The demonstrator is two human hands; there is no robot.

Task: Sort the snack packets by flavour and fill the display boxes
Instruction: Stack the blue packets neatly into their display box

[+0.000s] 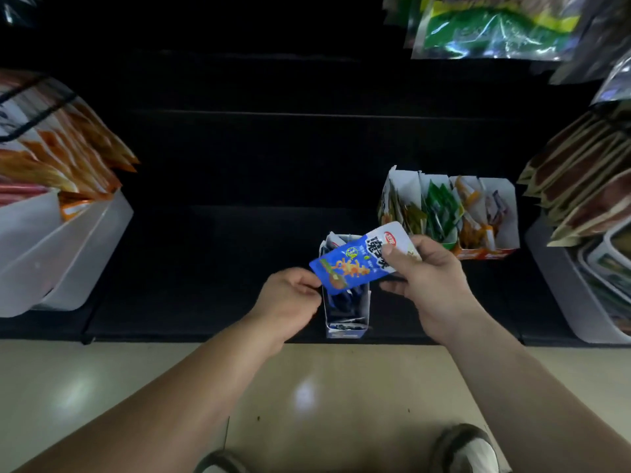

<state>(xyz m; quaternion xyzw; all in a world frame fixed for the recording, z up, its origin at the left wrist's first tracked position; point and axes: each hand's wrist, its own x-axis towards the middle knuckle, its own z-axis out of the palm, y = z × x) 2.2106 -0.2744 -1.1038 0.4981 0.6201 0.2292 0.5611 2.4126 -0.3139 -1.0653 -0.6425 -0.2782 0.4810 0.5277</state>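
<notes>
A blue and white snack packet (355, 259) is held flat above a narrow white display box (365, 310) that stands at the front edge of the dark shelf and has blue packets inside. My right hand (426, 271) grips the packet's white upper end, thumb on top. My left hand (293, 291) pinches its lower blue corner. Behind and to the right stands a wider display box (508, 213) with compartments of yellow, green, orange and purple packets.
A white bin (68, 247) of orange packets sits on the shelf at the left. Brown packets fill a white bin (560, 268) at the right. Green bags (495, 25) hang above. Pale floor and my shoes lie below the shelf edge.
</notes>
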